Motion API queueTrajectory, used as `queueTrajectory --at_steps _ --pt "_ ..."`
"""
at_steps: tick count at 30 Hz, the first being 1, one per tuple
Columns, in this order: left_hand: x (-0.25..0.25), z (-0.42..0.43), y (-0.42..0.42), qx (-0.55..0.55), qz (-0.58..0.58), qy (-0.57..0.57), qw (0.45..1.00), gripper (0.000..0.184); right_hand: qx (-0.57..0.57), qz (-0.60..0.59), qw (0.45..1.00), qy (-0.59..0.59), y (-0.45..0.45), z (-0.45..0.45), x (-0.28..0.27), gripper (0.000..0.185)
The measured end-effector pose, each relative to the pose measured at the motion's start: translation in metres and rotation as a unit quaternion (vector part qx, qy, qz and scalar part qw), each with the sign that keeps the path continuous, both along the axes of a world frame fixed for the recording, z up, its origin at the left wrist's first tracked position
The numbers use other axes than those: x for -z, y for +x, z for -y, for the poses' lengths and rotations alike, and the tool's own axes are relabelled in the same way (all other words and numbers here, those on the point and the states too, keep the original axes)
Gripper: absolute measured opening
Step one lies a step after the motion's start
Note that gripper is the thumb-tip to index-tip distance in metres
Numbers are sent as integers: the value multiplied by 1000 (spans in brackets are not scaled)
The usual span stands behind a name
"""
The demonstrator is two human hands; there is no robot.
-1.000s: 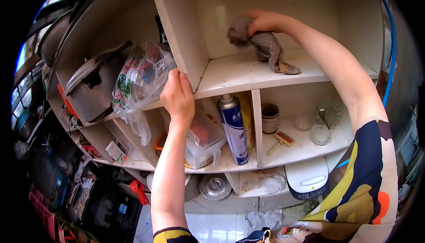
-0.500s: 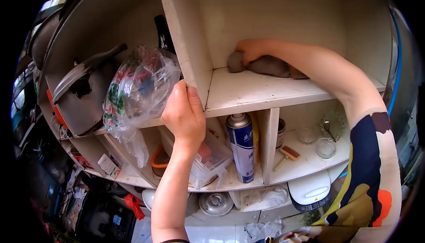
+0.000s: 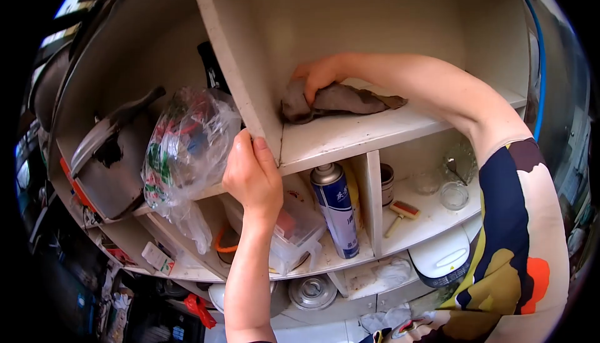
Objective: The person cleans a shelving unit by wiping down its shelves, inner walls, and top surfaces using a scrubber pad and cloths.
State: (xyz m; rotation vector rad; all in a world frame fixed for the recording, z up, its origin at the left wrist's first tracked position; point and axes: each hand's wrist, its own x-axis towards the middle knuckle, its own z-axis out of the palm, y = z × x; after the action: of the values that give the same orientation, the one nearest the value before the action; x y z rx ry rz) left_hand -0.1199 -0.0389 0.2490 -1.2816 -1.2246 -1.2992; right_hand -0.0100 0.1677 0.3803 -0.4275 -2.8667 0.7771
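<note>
A crumpled grey-brown cloth [image 3: 347, 99] lies on the floor of the upper compartment, close to its left wall. My right hand [image 3: 317, 79] is closed over the cloth's left end and presses it onto the shelf board [image 3: 350, 137]. Below and to the left, my left hand [image 3: 253, 171] grips the front edge of the upright divider [image 3: 228, 62], where it meets the shelf. Its thumb points up, and part of the fingers is hidden behind the edge. Just left of that hand sits a clear plastic bag [image 3: 187, 143] with coloured contents.
A blue spray can [image 3: 337, 212] stands below, beside a clear plastic box [image 3: 297, 233]. Right of it are a brush [image 3: 403, 212], a tin [image 3: 387, 183] and a glass dish [image 3: 454, 196]. A pot [image 3: 112, 174] sits at left; a lid [image 3: 312, 292] lies lower down.
My right hand has moved the cloth left and toward the shelf's front corner, and the cloth has spread out. My left hand stays on the divider. The view has shifted slightly.
</note>
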Motion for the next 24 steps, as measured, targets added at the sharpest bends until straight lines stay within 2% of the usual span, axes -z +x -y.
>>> queueTrajectory --at_steps 2,3,5,9,12,14,16,18,20,22,24 --pt "0 -1 1 9 8 12 1000 18 51 -51 987 142 3 -4 0 60" --pt "0 -2 0 9 1 22 1000 18 50 -58 987 138 -3 -10 4 60" --pt "0 -1 1 9 -1 19 1000 18 39 -54 954 293 -26 -25 18 60" --pt "0 -2 2 17 -4 25 1000 18 0 -24 956 292 -40 -25 21 58" --pt "-1 2 3 11 14 -8 1000 19 -43 -57 966 248 -12 11 21 54" --pt "-1 1 4 16 19 -5 1000 19 -38 -86 983 157 13 45 22 51" --pt "-1 2 6 16 26 0 1000 19 -68 -91 985 128 31 69 25 47" --pt "-3 2 8 19 33 -5 999 18 -90 -198 975 46 33 76 31 46" --pt "-3 2 8 15 30 -2 999 18 -63 -225 972 16 19 71 32 45" --pt "-2 2 8 13 27 0 1000 17 126 -332 924 -142 -6 64 28 42" --pt "-1 2 7 3 35 -4 999 21 148 -342 912 -173 -9 70 28 39"
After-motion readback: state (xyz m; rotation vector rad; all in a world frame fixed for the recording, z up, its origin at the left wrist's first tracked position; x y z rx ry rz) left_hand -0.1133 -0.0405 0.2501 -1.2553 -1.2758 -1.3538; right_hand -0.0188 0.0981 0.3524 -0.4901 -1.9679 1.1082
